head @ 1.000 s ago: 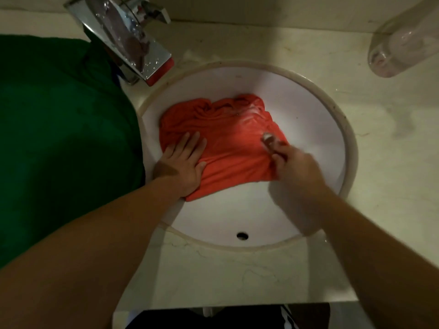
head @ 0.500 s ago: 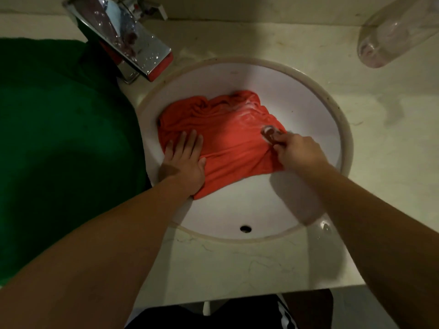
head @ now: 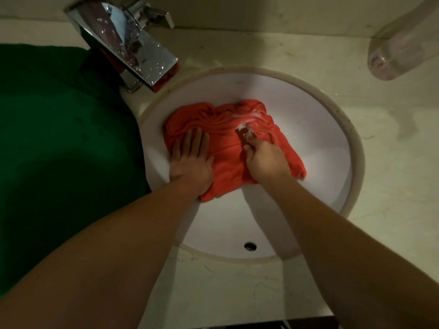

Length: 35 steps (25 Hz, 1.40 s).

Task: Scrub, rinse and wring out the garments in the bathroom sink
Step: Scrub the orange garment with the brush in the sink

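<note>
An orange garment (head: pixel 228 167) lies bunched and wet in the white sink (head: pixel 320 138), with white suds on its far part. My left hand (head: pixel 190 162) presses flat on the garment's left side, fingers straight and spread. My right hand (head: pixel 266 160) grips a small dark scrubbing tool (head: pixel 242 134) whose foamy tip touches the middle of the cloth. What kind of tool it is cannot be told.
A chrome faucet (head: pixel 133 48) juts over the sink's far left rim. A large green cloth (head: pixel 59 138) covers the counter on the left. A clear bottle (head: pixel 403 48) lies at the far right on the marble counter. An overflow hole (head: pixel 250 246) sits in the near sink wall.
My right hand has slid the scrubbing tool leftward from the garment's right edge to its middle. My left hand has stayed pressed on the cloth.
</note>
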Each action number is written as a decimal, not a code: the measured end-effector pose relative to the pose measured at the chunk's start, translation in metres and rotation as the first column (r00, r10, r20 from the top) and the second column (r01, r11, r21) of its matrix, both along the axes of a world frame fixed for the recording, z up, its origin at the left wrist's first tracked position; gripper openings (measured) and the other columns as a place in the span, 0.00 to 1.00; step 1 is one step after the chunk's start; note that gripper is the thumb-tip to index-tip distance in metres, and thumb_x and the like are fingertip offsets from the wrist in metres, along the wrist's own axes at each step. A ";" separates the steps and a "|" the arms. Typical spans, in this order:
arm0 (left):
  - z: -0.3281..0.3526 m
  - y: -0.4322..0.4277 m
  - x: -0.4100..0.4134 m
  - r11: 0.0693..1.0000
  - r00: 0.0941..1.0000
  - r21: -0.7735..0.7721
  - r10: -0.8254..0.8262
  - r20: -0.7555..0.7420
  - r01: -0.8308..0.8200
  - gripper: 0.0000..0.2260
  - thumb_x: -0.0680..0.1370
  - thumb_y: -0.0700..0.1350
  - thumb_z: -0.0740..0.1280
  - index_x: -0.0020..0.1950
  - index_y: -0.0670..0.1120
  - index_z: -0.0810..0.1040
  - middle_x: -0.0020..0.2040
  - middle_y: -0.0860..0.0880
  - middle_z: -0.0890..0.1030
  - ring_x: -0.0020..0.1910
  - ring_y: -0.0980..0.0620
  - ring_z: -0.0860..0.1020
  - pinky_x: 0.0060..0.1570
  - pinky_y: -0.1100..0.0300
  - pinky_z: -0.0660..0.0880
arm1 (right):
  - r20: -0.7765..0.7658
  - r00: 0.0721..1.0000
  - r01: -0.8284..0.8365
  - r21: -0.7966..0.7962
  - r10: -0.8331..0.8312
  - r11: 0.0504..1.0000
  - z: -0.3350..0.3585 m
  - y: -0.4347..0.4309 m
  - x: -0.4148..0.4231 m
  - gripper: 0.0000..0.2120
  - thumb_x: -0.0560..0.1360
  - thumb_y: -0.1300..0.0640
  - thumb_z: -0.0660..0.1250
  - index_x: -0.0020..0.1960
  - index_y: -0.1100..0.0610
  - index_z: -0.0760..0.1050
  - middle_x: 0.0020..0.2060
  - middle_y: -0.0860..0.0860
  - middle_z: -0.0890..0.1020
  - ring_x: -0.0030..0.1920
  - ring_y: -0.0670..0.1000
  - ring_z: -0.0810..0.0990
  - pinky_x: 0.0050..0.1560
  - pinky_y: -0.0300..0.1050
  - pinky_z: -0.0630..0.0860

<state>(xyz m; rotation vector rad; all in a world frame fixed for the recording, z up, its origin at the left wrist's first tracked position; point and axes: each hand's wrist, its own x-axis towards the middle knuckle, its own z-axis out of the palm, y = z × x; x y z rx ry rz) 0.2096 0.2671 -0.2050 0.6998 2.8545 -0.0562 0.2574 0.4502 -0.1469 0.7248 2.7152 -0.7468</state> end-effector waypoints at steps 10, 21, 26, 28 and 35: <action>0.013 -0.008 0.017 0.992 0.992 -0.112 0.072 0.099 -0.061 0.29 0.85 0.56 0.46 0.83 0.47 0.42 0.84 0.48 0.44 0.82 0.46 0.43 0.78 0.46 0.42 | 0.199 0.977 0.054 0.120 -0.077 0.991 0.029 0.064 0.028 0.20 0.82 0.49 0.62 0.74 0.42 0.73 0.63 0.63 0.81 0.60 0.67 0.79 0.62 0.54 0.74; 0.020 0.004 0.036 0.989 0.981 -0.047 0.145 0.128 -0.140 0.31 0.82 0.53 0.56 0.82 0.42 0.55 0.82 0.43 0.56 0.81 0.38 0.52 0.76 0.40 0.52 | 0.201 0.980 -0.001 0.066 -0.013 0.998 0.046 0.040 0.067 0.18 0.82 0.49 0.62 0.71 0.40 0.75 0.62 0.54 0.83 0.59 0.61 0.82 0.61 0.51 0.77; 0.010 0.020 0.044 0.995 0.990 0.085 0.042 0.135 -0.053 0.28 0.82 0.54 0.52 0.82 0.48 0.57 0.82 0.44 0.59 0.80 0.39 0.55 0.75 0.40 0.53 | -0.046 0.999 -0.003 -0.085 -0.001 0.996 0.041 -0.023 0.078 0.19 0.82 0.49 0.60 0.72 0.38 0.71 0.55 0.52 0.85 0.50 0.54 0.85 0.52 0.46 0.80; 0.003 0.007 0.041 0.997 0.993 0.075 -0.021 0.114 0.013 0.28 0.82 0.56 0.49 0.82 0.49 0.59 0.81 0.46 0.60 0.80 0.40 0.58 0.74 0.41 0.54 | 0.052 0.999 0.004 0.039 -0.006 0.999 0.053 0.020 0.084 0.19 0.81 0.47 0.61 0.71 0.36 0.70 0.53 0.54 0.85 0.49 0.59 0.84 0.52 0.51 0.81; 0.007 -0.004 0.033 0.998 0.988 0.029 -0.058 0.141 0.055 0.30 0.81 0.57 0.42 0.83 0.50 0.51 0.83 0.48 0.51 0.82 0.44 0.51 0.75 0.46 0.46 | 0.026 0.995 -0.096 -0.161 0.101 0.982 0.038 -0.021 0.050 0.17 0.82 0.53 0.64 0.70 0.44 0.78 0.64 0.53 0.83 0.61 0.58 0.81 0.62 0.47 0.75</action>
